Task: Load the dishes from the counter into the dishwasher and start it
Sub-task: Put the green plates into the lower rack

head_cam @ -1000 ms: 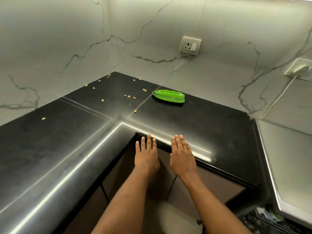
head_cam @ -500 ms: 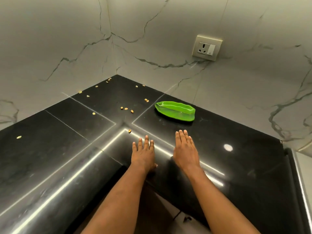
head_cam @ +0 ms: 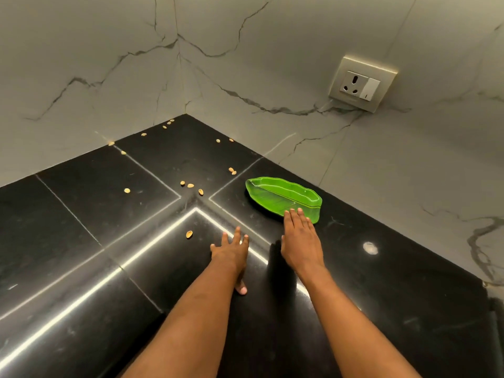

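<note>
On counter (head_cam: 409,296), green plate (head_cam: 283,196) just beyond rt grip (head_cam: 300,241).

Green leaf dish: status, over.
Right hand open, fingertips at near rim of green leaf dish, no grip. Left hand open, over counter. Shells scattered left, path clear.

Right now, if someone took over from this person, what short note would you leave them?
Left hand: open, fingers straight, low over the glossy black stone counter, holding nothing.
Right hand: open, straight fingertips at the near rim of the green leaf-shaped plastic dish; no grip yet.
The dish lies on the counter near the marble wall, pale nut shells scattered nearby.
Done: nothing visibly. Left: lift the dish, load it, start the dishwasher, which is out of view.
</note>
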`<state>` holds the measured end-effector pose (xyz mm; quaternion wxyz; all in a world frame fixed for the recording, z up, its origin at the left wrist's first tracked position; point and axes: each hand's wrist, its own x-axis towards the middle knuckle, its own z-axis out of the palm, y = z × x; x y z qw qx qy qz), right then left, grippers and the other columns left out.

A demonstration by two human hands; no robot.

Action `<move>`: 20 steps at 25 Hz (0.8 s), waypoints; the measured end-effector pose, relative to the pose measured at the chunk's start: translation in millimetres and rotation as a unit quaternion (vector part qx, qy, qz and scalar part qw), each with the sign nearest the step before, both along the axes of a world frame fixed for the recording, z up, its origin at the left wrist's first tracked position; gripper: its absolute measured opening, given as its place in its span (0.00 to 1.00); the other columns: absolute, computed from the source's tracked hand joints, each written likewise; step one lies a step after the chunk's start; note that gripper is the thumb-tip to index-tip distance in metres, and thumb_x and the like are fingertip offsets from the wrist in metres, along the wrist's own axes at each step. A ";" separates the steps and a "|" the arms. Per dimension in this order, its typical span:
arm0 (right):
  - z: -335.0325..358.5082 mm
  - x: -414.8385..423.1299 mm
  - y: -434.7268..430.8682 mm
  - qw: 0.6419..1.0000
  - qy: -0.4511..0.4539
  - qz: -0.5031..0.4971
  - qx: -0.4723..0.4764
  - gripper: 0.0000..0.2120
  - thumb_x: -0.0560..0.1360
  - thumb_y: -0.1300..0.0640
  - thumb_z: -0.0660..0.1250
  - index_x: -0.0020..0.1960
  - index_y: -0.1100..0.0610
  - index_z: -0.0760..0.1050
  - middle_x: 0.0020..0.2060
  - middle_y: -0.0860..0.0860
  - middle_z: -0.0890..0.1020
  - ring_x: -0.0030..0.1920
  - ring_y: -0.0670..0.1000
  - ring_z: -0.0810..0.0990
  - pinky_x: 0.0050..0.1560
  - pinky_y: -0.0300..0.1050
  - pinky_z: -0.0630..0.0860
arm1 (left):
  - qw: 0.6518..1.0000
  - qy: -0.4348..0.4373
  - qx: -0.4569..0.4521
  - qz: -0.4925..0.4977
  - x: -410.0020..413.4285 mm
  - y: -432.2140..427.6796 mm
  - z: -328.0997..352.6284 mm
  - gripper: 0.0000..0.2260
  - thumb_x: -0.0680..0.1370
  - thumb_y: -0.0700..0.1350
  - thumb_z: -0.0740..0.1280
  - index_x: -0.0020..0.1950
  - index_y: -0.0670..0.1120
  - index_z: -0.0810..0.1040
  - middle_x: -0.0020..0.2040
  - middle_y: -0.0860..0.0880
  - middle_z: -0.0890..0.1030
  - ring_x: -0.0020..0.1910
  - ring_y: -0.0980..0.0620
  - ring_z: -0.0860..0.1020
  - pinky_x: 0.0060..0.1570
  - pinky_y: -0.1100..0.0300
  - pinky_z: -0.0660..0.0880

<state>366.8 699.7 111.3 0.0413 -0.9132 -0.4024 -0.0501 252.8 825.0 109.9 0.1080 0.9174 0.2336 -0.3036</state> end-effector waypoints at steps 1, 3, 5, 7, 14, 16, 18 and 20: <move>-4.5 8.6 3.5 1.000 0.003 0.000 -0.013 0.31 0.80 0.60 0.59 0.79 0.59 0.50 0.78 0.56 0.54 0.78 0.54 0.48 0.76 0.49 0.45 | 1.000 0.016 -0.020 0.008 4.8 4.1 -1.3 0.64 0.64 0.53 0.81 0.79 0.47 0.33 0.78 0.47 0.30 0.77 0.36 0.36 0.73 0.32 0.49; -12.7 26.8 12.4 0.999 0.014 -0.004 -0.035 0.29 0.79 0.61 0.58 0.78 0.59 0.53 0.77 0.56 0.57 0.78 0.55 0.51 0.77 0.50 0.47 | 0.999 0.038 -0.032 0.010 12.7 8.8 -3.6 0.65 0.64 0.51 0.82 0.79 0.47 0.32 0.78 0.47 0.30 0.77 0.36 0.36 0.72 0.31 0.50; -20.0 41.6 23.5 0.998 0.027 -0.013 -0.061 0.28 0.79 0.62 0.58 0.77 0.60 0.55 0.76 0.56 0.60 0.77 0.55 0.55 0.76 0.51 0.50 | 0.998 0.049 -0.034 0.009 18.2 9.7 -7.4 0.65 0.64 0.50 0.82 0.78 0.46 0.31 0.78 0.47 0.29 0.77 0.35 0.36 0.72 0.31 0.51; -24.3 51.2 33.6 0.997 0.016 -0.017 -0.077 0.25 0.79 0.63 0.57 0.75 0.61 0.60 0.73 0.57 0.66 0.75 0.56 0.62 0.74 0.51 0.57 | 0.998 0.052 -0.035 0.009 21.1 9.3 -11.0 0.64 0.66 0.49 0.81 0.78 0.46 0.30 0.77 0.47 0.28 0.77 0.34 0.35 0.72 0.31 0.51; -10.1 51.7 53.9 0.994 -0.051 0.009 -0.099 0.06 0.68 0.68 0.69 0.43 0.61 0.76 0.37 0.57 0.82 0.37 0.59 0.83 0.30 0.46 0.71 | 0.997 0.068 -0.045 0.015 23.7 11.4 -14.4 0.64 0.66 0.49 0.81 0.78 0.46 0.29 0.77 0.46 0.27 0.76 0.33 0.34 0.72 0.30 0.51; -12.7 49.9 54.5 0.995 -0.069 0.017 -0.071 0.15 0.54 0.70 0.78 0.31 0.59 0.73 0.23 0.55 0.76 0.22 0.57 0.78 0.19 0.42 0.67 | 0.996 0.071 -0.047 0.011 23.8 11.7 -15.7 0.65 0.65 0.50 0.82 0.77 0.46 0.29 0.76 0.46 0.26 0.75 0.33 0.33 0.72 0.29 0.50; -11.8 50.1 50.9 0.997 -0.053 0.023 -0.057 0.19 0.50 0.70 0.79 0.29 0.58 0.71 0.21 0.54 0.74 0.20 0.56 0.76 0.18 0.40 0.66 | 0.996 0.071 -0.048 0.010 23.4 11.8 -15.1 0.65 0.65 0.50 0.82 0.77 0.45 0.29 0.76 0.46 0.26 0.75 0.33 0.33 0.71 0.29 0.50; -4.6 46.6 45.8 0.997 -0.061 0.034 -0.045 0.19 0.50 0.69 0.79 0.29 0.57 0.71 0.20 0.53 0.74 0.20 0.55 0.76 0.18 0.39 0.65 | 0.997 0.066 -0.047 0.006 22.0 12.9 -12.8 0.65 0.65 0.50 0.81 0.78 0.45 0.29 0.77 0.46 0.27 0.76 0.33 0.34 0.71 0.29 0.50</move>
